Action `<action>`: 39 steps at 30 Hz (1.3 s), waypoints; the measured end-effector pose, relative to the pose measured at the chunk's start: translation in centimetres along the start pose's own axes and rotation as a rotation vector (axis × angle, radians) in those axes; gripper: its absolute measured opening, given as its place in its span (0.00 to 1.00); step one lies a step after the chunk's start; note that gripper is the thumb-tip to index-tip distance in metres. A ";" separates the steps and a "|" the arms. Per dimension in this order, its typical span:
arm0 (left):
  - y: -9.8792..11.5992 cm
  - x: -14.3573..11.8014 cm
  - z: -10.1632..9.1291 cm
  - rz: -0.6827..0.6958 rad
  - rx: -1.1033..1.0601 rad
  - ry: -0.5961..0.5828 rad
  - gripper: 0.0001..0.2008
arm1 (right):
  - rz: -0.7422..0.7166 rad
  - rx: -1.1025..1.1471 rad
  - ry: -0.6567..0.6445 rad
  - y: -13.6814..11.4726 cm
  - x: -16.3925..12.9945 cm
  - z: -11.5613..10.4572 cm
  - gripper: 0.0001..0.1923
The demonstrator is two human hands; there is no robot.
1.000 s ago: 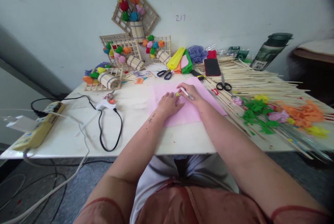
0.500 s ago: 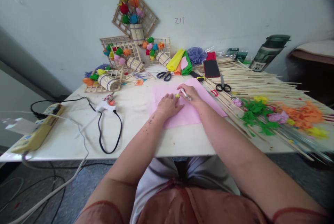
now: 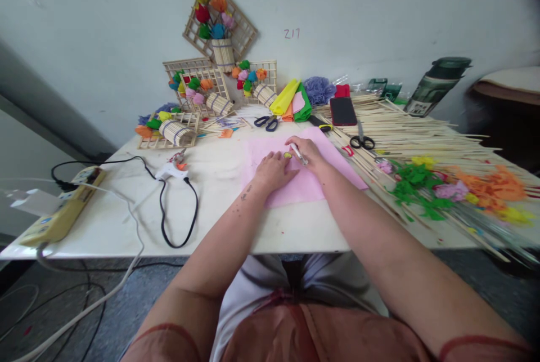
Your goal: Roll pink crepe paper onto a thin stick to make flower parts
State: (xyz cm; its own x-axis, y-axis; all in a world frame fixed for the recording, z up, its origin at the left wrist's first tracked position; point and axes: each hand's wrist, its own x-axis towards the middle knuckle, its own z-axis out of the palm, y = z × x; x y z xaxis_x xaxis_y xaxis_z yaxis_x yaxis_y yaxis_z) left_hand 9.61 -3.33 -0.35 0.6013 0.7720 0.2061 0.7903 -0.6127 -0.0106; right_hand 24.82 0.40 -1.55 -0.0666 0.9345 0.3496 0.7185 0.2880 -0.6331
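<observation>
1. Lowest in the frame, both forearms run up from the lap toward the middle, over the near edge of the white desk (image 3: 219, 227).
2. Centre frame, the left hand (image 3: 273, 170) lies flat and open, palm down, pressing on the pink sheet (image 3: 295, 184); its fingertips touch a small yellow piece (image 3: 287, 155).
3. Just right of it, the right hand (image 3: 310, 152) is closed around a white pen (image 3: 298, 153), the tip down on the sheet beside the yellow piece.
4. Against half a second ago, the hands, sheet and pen sit in almost the same place; the right hand has only edged slightly toward the yellow piece.
5. Left of centre, a glue gun (image 3: 171, 168) with a black cord lies well apart from the hands.
6. At the right, green, orange and yellow paper flowers (image 3: 422, 182) lie on a spread of wooden sticks (image 3: 422, 131).
7. Farther up, blue-handled scissors (image 3: 265, 121), a dark phone (image 3: 342, 110) and black scissors (image 3: 361, 140) lie beyond the sheet.
</observation>
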 end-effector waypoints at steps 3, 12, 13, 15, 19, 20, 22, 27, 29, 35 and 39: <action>0.0 0.0 0.0 0.004 0.003 0.001 0.26 | 0.005 0.012 0.004 0.1 0.2 0.3 0.13; 0.2 0.0 -0.2 -0.017 0.008 -0.044 0.27 | -0.105 0.148 0.070 0.8 0.1 -0.2 0.13; 0.2 0.0 -0.2 -0.016 0.006 -0.048 0.27 | -0.120 0.176 0.068 0.8 0.0 -0.3 0.13; 0.2 0.0 -0.2 -0.014 0.004 -0.057 0.28 | -0.151 0.232 0.029 0.9 -0.1 -0.4 0.13; 0.3 0.1 -0.4 -0.030 0.022 -0.083 0.28 | -0.162 0.234 -0.060 1.0 -0.1 -0.2 0.13; 0.4 0.0 -0.5 -0.039 0.031 -0.089 0.28 | -0.157 0.223 -0.067 0.9 -0.2 -0.2 0.13; 0.5 0.0 -0.6 -0.052 0.049 -0.090 0.28 | -0.154 0.215 -0.069 0.8 -0.2 -0.2 0.14; 0.6 -0.1 -0.6 -0.020 0.044 -0.065 0.27 | -0.150 0.216 -0.083 0.2 -0.5 -0.7 0.14; 0.7 -0.1 -0.7 -0.019 0.041 -0.085 0.26 | -0.153 0.218 -0.089 0.1 -0.6 -0.8 0.14; 0.7 -0.1 -0.8 -0.040 0.033 -0.098 0.26 | -0.038 0.283 0.078 0.3 -0.1 -0.4 0.14; 0.5 0.0 -0.6 -0.032 0.019 -0.099 0.25 | 0.040 0.321 0.154 0.7 0.6 0.0 0.18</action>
State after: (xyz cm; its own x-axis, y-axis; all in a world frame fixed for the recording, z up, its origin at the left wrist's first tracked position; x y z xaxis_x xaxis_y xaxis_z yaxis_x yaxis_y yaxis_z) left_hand 9.93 -3.78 0.21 0.5834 0.8048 0.1088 0.8110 -0.5845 -0.0247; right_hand 25.27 1.14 -1.81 0.0797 0.9109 0.4049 0.4626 0.3260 -0.8244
